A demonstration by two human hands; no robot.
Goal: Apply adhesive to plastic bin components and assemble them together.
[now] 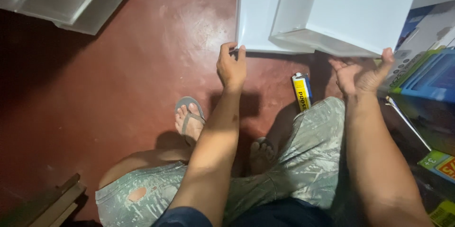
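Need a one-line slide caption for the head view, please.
Crouching person's left hand and right hand grip the lower edge of a white panel above a red floor.

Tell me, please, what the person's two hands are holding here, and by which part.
Both hold a white box-shaped panel piece at its lower edge: left hand at the left corner, right hand under the right corner.

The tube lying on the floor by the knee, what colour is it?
The tube is yellow and white with a blue band, seen from the head camera.
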